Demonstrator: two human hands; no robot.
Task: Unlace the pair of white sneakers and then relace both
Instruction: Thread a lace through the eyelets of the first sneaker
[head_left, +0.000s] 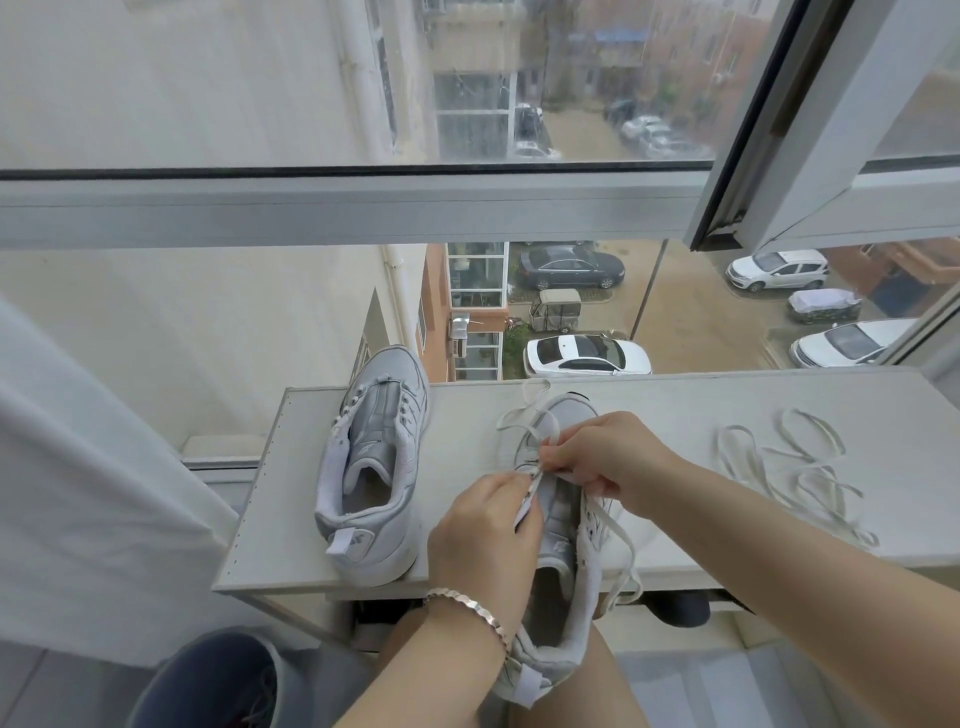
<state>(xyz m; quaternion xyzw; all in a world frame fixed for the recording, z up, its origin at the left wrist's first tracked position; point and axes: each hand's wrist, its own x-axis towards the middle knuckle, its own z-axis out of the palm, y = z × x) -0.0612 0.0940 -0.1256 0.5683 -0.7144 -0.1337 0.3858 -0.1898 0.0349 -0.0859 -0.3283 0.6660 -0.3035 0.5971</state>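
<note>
A white sneaker without a lace (371, 462) stands on the pale tabletop (675, 405), toe pointing away. The second white sneaker (558, 613) lies with its heel over my lap and its toe on the table. My left hand (483, 545) grips its left side and pinches a strip of white lace (524, 506) at an eyelet. My right hand (608, 460) pinches the lace just above, near the middle eyelets. Loops of that lace trail over the toe and down the shoe's right side. A loose white lace (789, 467) lies tangled on the table to the right.
The narrow table stands against a large window (467, 208) with an open sash at the upper right. A grey bucket (208, 680) stands on the floor at lower left. A white curtain (78, 467) hangs at the left. A silver bracelet (467, 605) circles my left wrist.
</note>
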